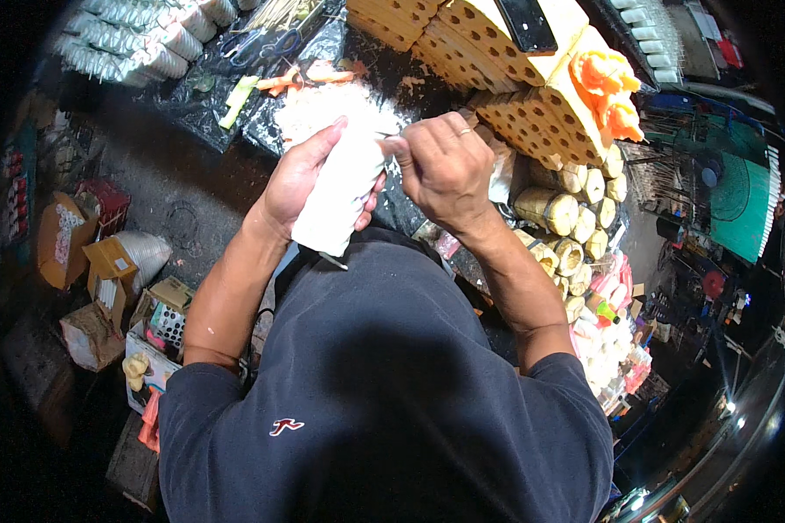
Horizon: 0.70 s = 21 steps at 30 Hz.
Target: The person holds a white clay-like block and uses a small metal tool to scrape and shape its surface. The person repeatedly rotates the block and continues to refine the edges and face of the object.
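Observation:
My left hand [298, 179] is wrapped round a white, roughly cylindrical piece [338, 196], its thumb along the upper left side and its fingertips showing at the right. Glare washes out most of the piece's surface. A thin, pointed tip shows at its lower end, close to my shirt. My right hand [449, 161] is closed beside the upper right of the piece, thumb and forefinger pinched near its edge. What that pinch holds, if anything, I cannot make out. Beyond both hands lies a bright heap of pale scraps [323, 109] on black plastic.
Yellow blocks with rows of dark holes [506, 78] rise at the far right, bearing a phone [527, 23] and an orange plastic bag [604, 83]. Tied pale cylinders [547, 209] are piled below. Blue-handled scissors [286, 42] lie at the back. Cardboard boxes [64, 240] stand left.

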{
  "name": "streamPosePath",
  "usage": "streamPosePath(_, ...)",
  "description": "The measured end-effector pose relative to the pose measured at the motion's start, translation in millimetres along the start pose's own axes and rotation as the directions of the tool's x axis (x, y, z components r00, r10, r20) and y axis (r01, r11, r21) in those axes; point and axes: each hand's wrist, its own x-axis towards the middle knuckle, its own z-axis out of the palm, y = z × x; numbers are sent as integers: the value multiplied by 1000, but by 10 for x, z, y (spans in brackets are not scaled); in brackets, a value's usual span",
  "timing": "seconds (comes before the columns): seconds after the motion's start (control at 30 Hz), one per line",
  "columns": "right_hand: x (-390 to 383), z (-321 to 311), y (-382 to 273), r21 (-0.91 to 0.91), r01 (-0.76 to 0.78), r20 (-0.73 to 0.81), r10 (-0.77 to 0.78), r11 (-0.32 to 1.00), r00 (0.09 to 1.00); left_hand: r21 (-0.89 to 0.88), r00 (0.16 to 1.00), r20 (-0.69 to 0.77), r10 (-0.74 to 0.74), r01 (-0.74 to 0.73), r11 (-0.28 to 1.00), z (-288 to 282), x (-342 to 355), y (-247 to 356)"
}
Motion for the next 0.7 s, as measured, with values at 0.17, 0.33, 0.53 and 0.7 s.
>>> streamPosePath(0.17, -122, -114, -318, 38, 89, 83, -92, 995, 992, 38, 995, 19, 102, -102, 994, -124, 83, 7)
streamPosePath(0.33, -231, -145, -417, 294, 25, 172, -78, 956, 982, 79, 994, -25, 104, -102, 992, -139, 96, 51)
streamPosePath(0.53, -132, -114, -258, 428, -125, 242, 20, 895, 970, 145, 996, 32, 83, -87, 986, -138, 49, 69)
streamPosePath(0.7, -131, -67, -241, 448, -68, 199, -26, 892, 980, 135, 994, 54, 91, -98, 986, -149, 58, 60)
